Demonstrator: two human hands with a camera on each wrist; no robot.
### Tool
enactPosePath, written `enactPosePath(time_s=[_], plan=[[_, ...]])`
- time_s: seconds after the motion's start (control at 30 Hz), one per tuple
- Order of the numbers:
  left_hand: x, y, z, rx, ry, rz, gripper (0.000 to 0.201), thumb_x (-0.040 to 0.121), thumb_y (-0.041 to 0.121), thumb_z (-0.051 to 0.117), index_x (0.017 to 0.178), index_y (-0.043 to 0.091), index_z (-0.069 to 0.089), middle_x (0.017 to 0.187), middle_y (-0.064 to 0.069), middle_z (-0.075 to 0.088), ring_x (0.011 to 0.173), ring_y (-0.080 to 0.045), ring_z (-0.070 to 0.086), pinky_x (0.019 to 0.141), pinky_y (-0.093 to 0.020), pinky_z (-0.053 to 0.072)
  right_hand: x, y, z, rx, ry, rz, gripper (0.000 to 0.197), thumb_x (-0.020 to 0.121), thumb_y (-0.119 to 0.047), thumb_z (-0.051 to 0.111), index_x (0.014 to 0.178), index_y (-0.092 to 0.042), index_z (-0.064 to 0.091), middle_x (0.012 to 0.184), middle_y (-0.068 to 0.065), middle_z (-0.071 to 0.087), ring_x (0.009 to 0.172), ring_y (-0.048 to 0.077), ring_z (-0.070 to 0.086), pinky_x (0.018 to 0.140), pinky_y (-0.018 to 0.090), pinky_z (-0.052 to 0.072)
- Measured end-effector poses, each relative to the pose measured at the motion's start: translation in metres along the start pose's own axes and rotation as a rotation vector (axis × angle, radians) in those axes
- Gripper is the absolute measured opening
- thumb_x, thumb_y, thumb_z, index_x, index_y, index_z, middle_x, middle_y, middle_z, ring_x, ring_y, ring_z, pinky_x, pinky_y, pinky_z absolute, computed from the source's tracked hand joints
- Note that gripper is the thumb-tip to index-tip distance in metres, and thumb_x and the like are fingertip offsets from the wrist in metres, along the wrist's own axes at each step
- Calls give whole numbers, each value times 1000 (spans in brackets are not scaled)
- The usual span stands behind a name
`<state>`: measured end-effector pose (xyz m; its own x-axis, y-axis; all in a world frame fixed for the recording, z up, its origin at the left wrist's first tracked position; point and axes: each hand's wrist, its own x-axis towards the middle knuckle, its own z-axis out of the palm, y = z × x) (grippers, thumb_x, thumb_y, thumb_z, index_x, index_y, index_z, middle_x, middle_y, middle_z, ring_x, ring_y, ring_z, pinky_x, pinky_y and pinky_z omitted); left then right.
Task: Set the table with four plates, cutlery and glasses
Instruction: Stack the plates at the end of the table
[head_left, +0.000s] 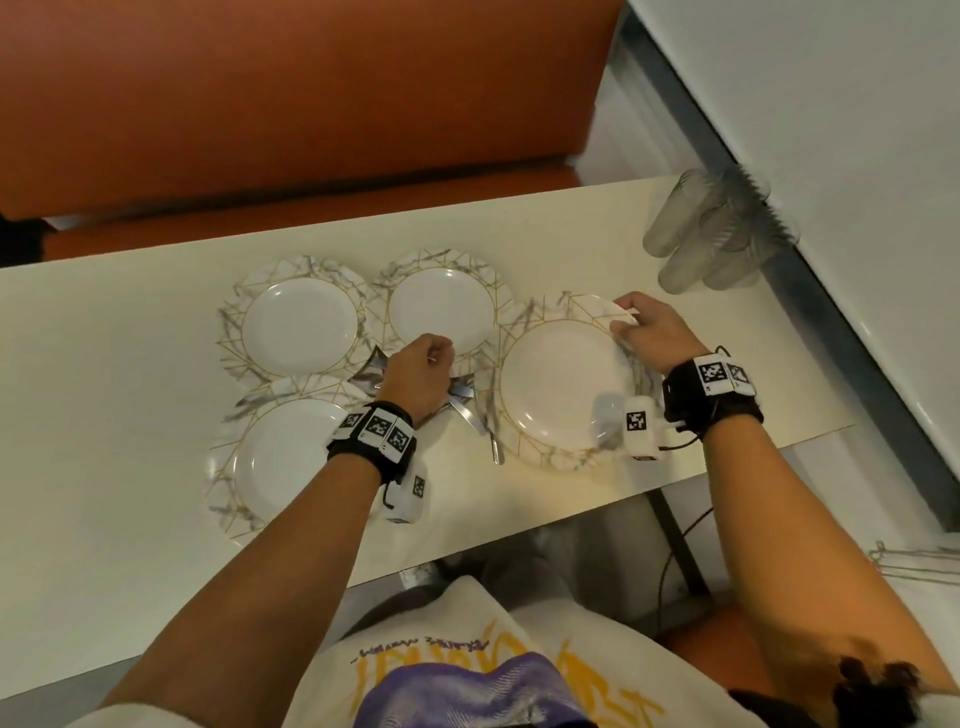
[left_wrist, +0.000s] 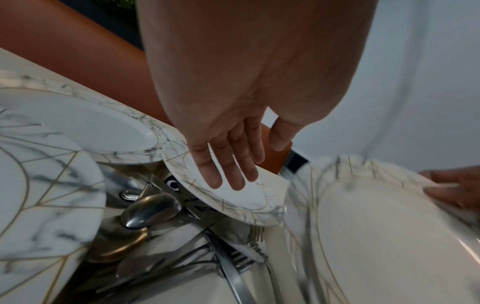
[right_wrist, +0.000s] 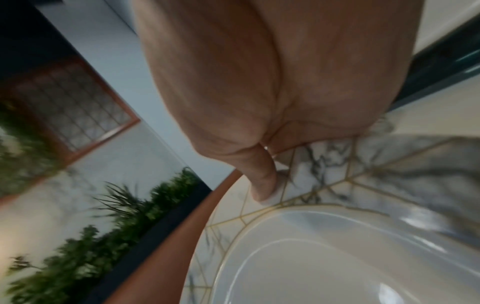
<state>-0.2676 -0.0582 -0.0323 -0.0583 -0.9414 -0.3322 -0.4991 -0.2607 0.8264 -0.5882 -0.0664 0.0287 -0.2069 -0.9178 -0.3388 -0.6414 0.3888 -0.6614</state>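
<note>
Four marbled white plates with gold lines lie on the cream table. My right hand pinches the far rim of the right plate, thumb on top of the rim; this plate looks blurred and slightly raised. My left hand hovers over a pile of metal cutlery between the plates. Its fingers are straight over the rim of the far middle plate, and I cannot tell whether they touch it. Spoons, forks and knives lie below the palm. Clear glasses stand stacked at the far right.
The far left plate and near left plate sit close together, rims nearly touching. An orange bench runs behind the table. A white wall borders the right end. Bare tabletop lies to the left.
</note>
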Motion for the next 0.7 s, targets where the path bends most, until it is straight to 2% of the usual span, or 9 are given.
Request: enactPosePath(time_s=[0.07, 0.13, 0.2, 0.27, 0.37, 0.47, 0.53, 0.6, 0.7], plan=[[2, 0, -3, -24, -36, -34, 39, 106, 43, 50, 130, 16, 65, 123, 1, 69, 114, -17, 62, 97, -27, 46, 6, -22, 5, 80, 9, -47, 14, 94, -14, 57, 105, -20, 63, 96, 6, 70, 76, 18, 60, 67, 27, 47], [4, 0, -9, -108, -87, -88, 65, 98, 68, 45, 132, 16, 63, 128, -3, 68, 119, -25, 63, 105, -40, 48, 12, -40, 16, 175, 17, -63, 12, 94, -15, 57, 102, -21, 63, 97, 4, 70, 78, 17, 61, 69, 28, 49], [8, -5, -17, -329, -67, -193, 81, 87, 79, 48, 126, 10, 62, 123, -14, 70, 116, -38, 65, 100, -52, 53, 20, -53, 32, 256, 23, -44, 11, 95, -15, 56, 101, -22, 62, 97, 0, 68, 79, 15, 62, 68, 28, 49], [12, -10, -29, -579, 14, -260, 60, 93, 62, 61, 119, 8, 63, 111, -12, 71, 103, -33, 68, 86, -45, 56, 28, -63, 51, 314, 3, -3, 11, 95, -15, 55, 101, -21, 62, 99, 2, 69, 81, 17, 64, 70, 31, 53], [17, -28, -49, -780, 125, -300, 54, 97, 36, 68, 142, 12, 52, 131, -9, 70, 114, -24, 69, 97, -43, 58, 40, -73, 80, 430, -126, 57, 13, 95, -18, 56, 105, -21, 63, 100, 9, 71, 79, 23, 65, 67, 35, 54], [17, -35, -64, -700, 242, -229, 34, 106, 27, 58, 136, 11, 52, 120, 2, 70, 101, 1, 67, 87, -13, 53, 56, -78, 108, 503, -297, 98, 17, 88, -26, 63, 104, -20, 67, 111, 18, 71, 88, 30, 67, 77, 44, 56], [16, -37, -74, -671, 344, -200, 16, 107, 26, 55, 119, 16, 61, 106, 2, 72, 90, -3, 68, 84, -21, 55, 71, -81, 121, 517, -333, 115, 19, 88, -34, 66, 103, -23, 69, 114, 17, 70, 90, 29, 66, 77, 44, 59], [15, -37, -86, -723, 446, -203, 8, 104, 30, 60, 103, 25, 65, 108, 0, 75, 98, -15, 71, 90, -37, 58, 87, -83, 124, 414, -267, 112, 16, 92, -33, 63, 105, -24, 67, 112, 8, 69, 90, 24, 66, 70, 34, 54], [21, -48, -97, -672, 615, -231, 10, 103, 36, 59, 101, 29, 66, 103, 2, 73, 97, -17, 67, 92, -39, 57, 117, -68, 121, 72, -86, 144, 30, 90, -20, 60, 121, -20, 60, 117, 2, 63, 103, 23, 62, 82, 29, 48]])
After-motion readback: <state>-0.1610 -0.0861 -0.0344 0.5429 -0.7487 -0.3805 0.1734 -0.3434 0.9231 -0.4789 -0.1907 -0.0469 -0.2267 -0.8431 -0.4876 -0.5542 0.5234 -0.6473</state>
